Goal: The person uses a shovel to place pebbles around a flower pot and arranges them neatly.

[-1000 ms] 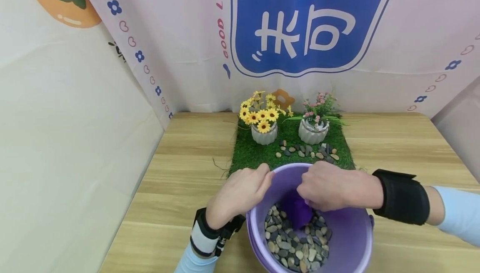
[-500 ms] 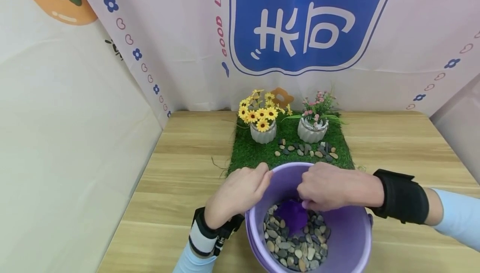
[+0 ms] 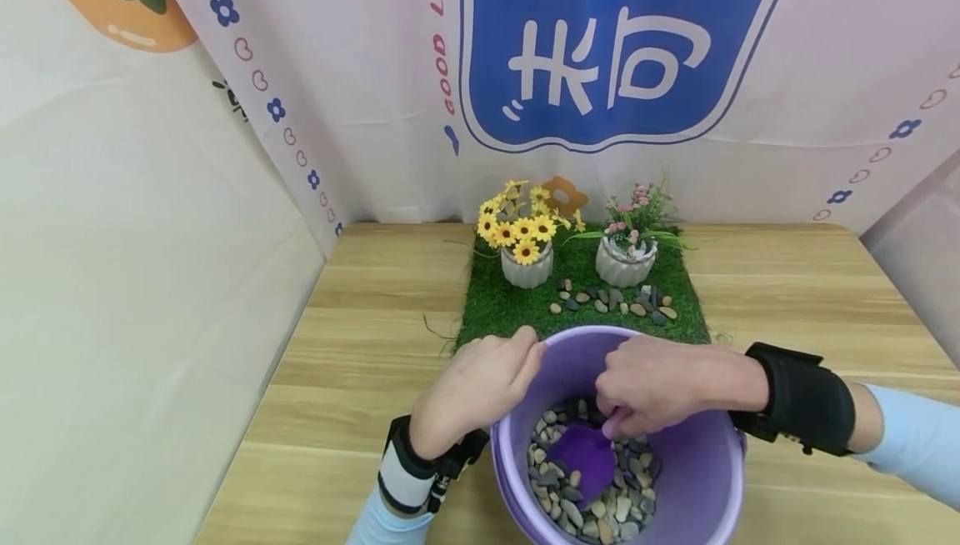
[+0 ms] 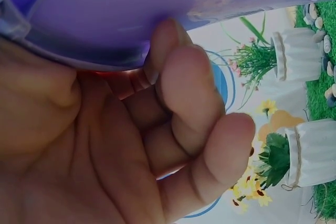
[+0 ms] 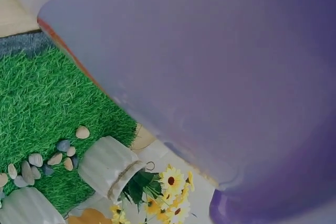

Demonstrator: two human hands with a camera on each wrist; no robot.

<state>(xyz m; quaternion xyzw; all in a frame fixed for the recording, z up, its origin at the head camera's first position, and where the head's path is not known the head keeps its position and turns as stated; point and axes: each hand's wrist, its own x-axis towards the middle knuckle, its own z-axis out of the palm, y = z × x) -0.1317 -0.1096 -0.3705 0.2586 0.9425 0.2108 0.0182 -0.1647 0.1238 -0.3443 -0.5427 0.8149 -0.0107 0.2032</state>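
The right hand (image 3: 648,382) curls round the scoop (image 3: 588,462), set among pebbles (image 3: 572,515) inside the bucket (image 3: 701,478); the left hand (image 3: 480,387) grips the bucket's left edge. Scooping seems underway (most pebbles lie loose), with others on the far turf (image 3: 502,303).
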